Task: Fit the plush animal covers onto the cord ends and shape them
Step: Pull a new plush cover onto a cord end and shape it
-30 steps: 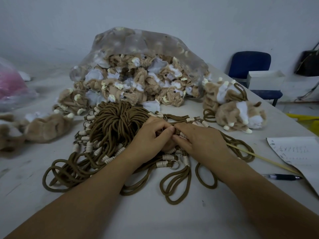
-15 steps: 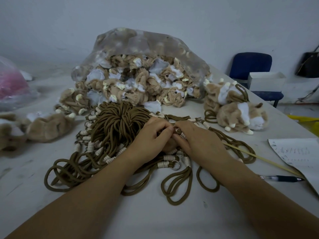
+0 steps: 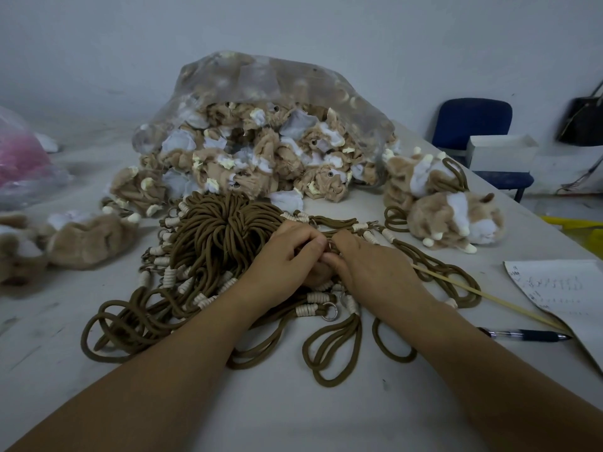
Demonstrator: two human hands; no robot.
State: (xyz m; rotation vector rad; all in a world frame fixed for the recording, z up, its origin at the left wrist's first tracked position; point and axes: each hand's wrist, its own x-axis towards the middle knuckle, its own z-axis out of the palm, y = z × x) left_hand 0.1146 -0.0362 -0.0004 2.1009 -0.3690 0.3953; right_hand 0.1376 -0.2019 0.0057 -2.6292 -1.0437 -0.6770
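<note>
Left hand [image 3: 287, 256] and right hand [image 3: 368, 265], fingers curled, pinch the heap of brown rope cords [image 3: 222, 230], which lies before one clear bag of tan plush covers [image 3: 261, 158]. Two stuffed tan-white plush animals [image 3: 453, 220] sit near the grey table's [image 3: 293, 412] right edge.

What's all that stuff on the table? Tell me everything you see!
brown cords: many, brown, heaped on the table
plush covers: many, tan and white, spilling from the clear bag behind
finished plush animals: a few, tan-white, right of bag
paper: one, white, right edge
stick: one, pale, beside paper
pen: one, dark, near right edge
chair: one, blue, beyond table
left hand: one, pinching brown cords
right hand: one, pinching brown cords
</note>
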